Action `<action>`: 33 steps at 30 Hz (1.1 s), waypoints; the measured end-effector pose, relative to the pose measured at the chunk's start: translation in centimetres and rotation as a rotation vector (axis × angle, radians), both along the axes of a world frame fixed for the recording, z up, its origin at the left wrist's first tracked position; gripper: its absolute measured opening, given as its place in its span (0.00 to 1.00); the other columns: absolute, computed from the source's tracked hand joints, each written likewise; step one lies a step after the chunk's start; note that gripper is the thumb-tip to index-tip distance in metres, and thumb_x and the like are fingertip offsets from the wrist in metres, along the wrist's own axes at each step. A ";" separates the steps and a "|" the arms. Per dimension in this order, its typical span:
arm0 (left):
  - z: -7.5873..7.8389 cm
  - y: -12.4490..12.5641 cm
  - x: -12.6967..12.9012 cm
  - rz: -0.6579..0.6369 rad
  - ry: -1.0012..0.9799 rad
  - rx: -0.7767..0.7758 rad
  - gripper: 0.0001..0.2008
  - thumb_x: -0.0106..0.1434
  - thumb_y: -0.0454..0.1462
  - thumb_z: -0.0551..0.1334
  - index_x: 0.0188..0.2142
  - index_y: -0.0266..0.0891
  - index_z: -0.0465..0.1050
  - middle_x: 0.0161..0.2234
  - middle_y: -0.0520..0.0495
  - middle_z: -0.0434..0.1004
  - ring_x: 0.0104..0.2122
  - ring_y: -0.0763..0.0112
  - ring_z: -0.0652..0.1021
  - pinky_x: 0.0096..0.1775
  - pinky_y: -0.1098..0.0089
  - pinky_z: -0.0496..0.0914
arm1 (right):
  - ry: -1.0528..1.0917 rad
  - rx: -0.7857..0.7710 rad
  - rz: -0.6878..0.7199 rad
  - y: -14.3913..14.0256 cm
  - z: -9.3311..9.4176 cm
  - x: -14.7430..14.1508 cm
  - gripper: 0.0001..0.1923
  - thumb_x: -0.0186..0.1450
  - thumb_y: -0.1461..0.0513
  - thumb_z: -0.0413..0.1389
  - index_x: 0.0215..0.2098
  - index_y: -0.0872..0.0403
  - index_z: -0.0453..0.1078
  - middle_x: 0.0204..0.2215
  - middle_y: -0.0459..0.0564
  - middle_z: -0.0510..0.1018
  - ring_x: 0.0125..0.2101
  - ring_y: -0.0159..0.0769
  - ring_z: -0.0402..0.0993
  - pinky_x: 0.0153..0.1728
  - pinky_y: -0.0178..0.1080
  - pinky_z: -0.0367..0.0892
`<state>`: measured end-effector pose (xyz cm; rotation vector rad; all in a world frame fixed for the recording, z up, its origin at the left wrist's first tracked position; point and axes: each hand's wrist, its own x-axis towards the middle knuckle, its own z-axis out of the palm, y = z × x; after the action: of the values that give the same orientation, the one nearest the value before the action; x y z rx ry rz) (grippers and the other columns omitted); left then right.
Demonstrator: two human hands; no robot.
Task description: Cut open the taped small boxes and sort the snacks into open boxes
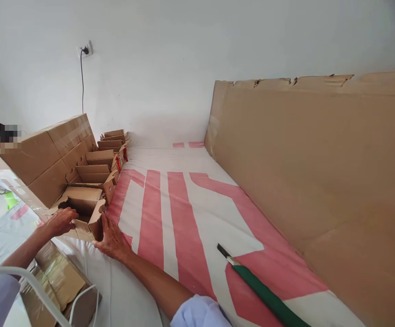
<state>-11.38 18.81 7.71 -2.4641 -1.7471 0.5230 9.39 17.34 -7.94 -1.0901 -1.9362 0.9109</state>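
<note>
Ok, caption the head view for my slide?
Both hands, left hand and right hand, steady a small open brown cardboard box on red-striped white sheeting.

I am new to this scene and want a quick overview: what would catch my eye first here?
First, the white sheet with bold pink stripes across the middle, with a green-handled knife lying on it at lower right. A large cardboard sheet leans along the right side. At left, both hands, left hand and right hand, touch the nearest open carton in a row beside big stacked boxes.
</note>
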 end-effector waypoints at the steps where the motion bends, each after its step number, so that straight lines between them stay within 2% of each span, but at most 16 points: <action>1: 0.2 -0.5 0.0 0.010 0.003 0.011 0.08 0.60 0.31 0.69 0.40 0.40 0.81 0.45 0.39 0.83 0.52 0.46 0.80 0.51 0.57 0.72 | -0.010 0.000 0.012 -0.3 0.2 0.4 0.62 0.56 0.58 0.71 0.80 0.55 0.44 0.77 0.66 0.55 0.75 0.58 0.51 0.75 0.58 0.51; 6: 1.5 -2.9 0.0 0.040 -0.012 0.030 0.16 0.56 0.32 0.73 0.45 0.41 0.82 0.49 0.38 0.83 0.54 0.48 0.79 0.53 0.59 0.72 | -0.067 -0.020 0.034 -2.8 0.9 2.8 0.56 0.61 0.56 0.68 0.79 0.57 0.46 0.77 0.67 0.55 0.75 0.58 0.53 0.73 0.58 0.53; 10: 2.4 -4.5 0.1 0.055 -0.044 0.048 0.23 0.55 0.32 0.74 0.51 0.40 0.81 0.53 0.37 0.82 0.56 0.48 0.79 0.55 0.58 0.73 | -0.114 -0.015 0.021 -4.9 1.2 4.8 0.46 0.67 0.55 0.64 0.78 0.55 0.52 0.75 0.65 0.60 0.73 0.59 0.57 0.71 0.59 0.55; 13: 2.9 -5.4 -0.4 0.066 -0.104 0.074 0.27 0.53 0.31 0.74 0.54 0.41 0.80 0.56 0.39 0.81 0.57 0.49 0.79 0.58 0.58 0.72 | -0.130 0.010 0.015 -6.6 0.9 6.3 0.40 0.68 0.57 0.61 0.76 0.54 0.56 0.72 0.64 0.64 0.71 0.57 0.60 0.71 0.59 0.55; 16: 3.4 -6.6 -2.2 0.067 -0.258 0.147 0.29 0.52 0.32 0.73 0.55 0.38 0.80 0.59 0.37 0.79 0.59 0.50 0.78 0.62 0.58 0.70 | -0.091 0.063 0.000 -8.8 0.6 8.2 0.35 0.68 0.60 0.59 0.72 0.52 0.62 0.69 0.60 0.68 0.70 0.53 0.61 0.71 0.57 0.57; 18: 3.6 -7.7 -4.2 0.081 -0.366 0.238 0.27 0.55 0.37 0.72 0.56 0.38 0.80 0.60 0.36 0.78 0.60 0.50 0.78 0.63 0.57 0.69 | -0.058 0.073 -0.017 -10.6 0.5 9.7 0.30 0.68 0.61 0.59 0.68 0.50 0.67 0.65 0.58 0.72 0.67 0.52 0.66 0.69 0.56 0.63; 20: 3.6 -9.1 -6.6 0.156 -0.435 0.363 0.25 0.59 0.45 0.70 0.55 0.38 0.80 0.59 0.37 0.79 0.57 0.49 0.79 0.61 0.56 0.71 | -0.027 0.063 -0.017 -12.9 0.6 11.1 0.24 0.68 0.61 0.58 0.63 0.48 0.72 0.59 0.56 0.77 0.62 0.50 0.71 0.64 0.54 0.69; 23: 3.0 -11.4 -9.8 0.439 -0.499 0.501 0.30 0.59 0.55 0.67 0.53 0.37 0.80 0.54 0.34 0.83 0.50 0.45 0.82 0.55 0.52 0.75 | 0.005 0.058 0.010 -16.2 0.4 12.8 0.20 0.67 0.62 0.59 0.58 0.50 0.75 0.56 0.57 0.79 0.57 0.49 0.76 0.61 0.52 0.71; 26: 1.5 -13.6 -11.0 0.638 -0.752 0.451 0.36 0.50 0.62 0.69 0.48 0.38 0.80 0.49 0.35 0.86 0.45 0.47 0.84 0.47 0.57 0.78 | 0.001 0.033 0.008 -18.7 0.0 13.5 0.20 0.66 0.63 0.59 0.56 0.50 0.76 0.56 0.57 0.80 0.57 0.49 0.77 0.61 0.52 0.72; 29: -0.4 -15.1 -9.7 0.679 -1.041 0.360 0.34 0.43 0.64 0.70 0.37 0.40 0.80 0.38 0.42 0.87 0.41 0.52 0.83 0.39 0.63 0.78 | 0.016 0.007 -0.011 -19.9 -0.2 13.5 0.20 0.66 0.64 0.59 0.55 0.51 0.77 0.54 0.57 0.81 0.55 0.49 0.78 0.60 0.51 0.72; 31: -1.7 -15.9 -8.0 0.730 -1.168 0.327 0.31 0.44 0.65 0.68 0.30 0.40 0.77 0.30 0.46 0.83 0.34 0.57 0.81 0.34 0.65 0.76 | 0.042 0.007 -0.014 -20.2 0.0 13.2 0.20 0.65 0.63 0.59 0.56 0.52 0.77 0.53 0.57 0.81 0.55 0.49 0.78 0.60 0.50 0.72; 33: -2.9 -16.5 -6.1 0.761 -1.212 0.309 0.30 0.48 0.65 0.65 0.26 0.41 0.74 0.23 0.49 0.77 0.27 0.63 0.77 0.29 0.66 0.73 | 0.089 0.011 -0.008 -20.5 0.1 13.0 0.21 0.65 0.63 0.59 0.57 0.51 0.76 0.53 0.56 0.81 0.53 0.48 0.79 0.59 0.49 0.72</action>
<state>-17.43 2.26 4.77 -1.8143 -2.7764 -1.4282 22.36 -3.13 -7.87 -1.0328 -1.8610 0.9282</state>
